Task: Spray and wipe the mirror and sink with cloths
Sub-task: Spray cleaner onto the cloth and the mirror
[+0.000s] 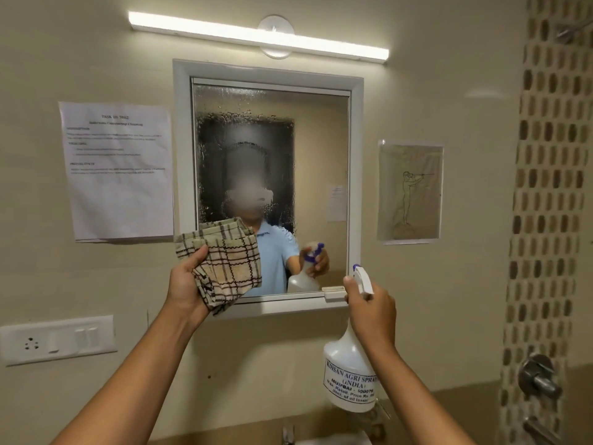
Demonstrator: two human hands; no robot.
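Observation:
A white-framed mirror (321, 149) hangs on the beige wall, its upper and left glass covered in spray droplets and mist. My left hand (184, 284) grips a folded beige checked cloth (227, 261), held up in front of the mirror's lower left corner. My right hand (372, 311) grips the neck of a white spray bottle (349, 377) with a white and purple trigger head, just below the mirror's lower right corner, nozzle towards the glass. The sink is mostly out of view; only a chrome tap top (287, 433) shows at the bottom edge.
A printed paper sheet (118, 171) is taped left of the mirror and a laminated drawing (409, 192) right of it. A tube light (256, 35) runs above. A switch and socket plate (57, 340) sits low left. Chrome shower fittings (539, 377) are on the mosaic strip at right.

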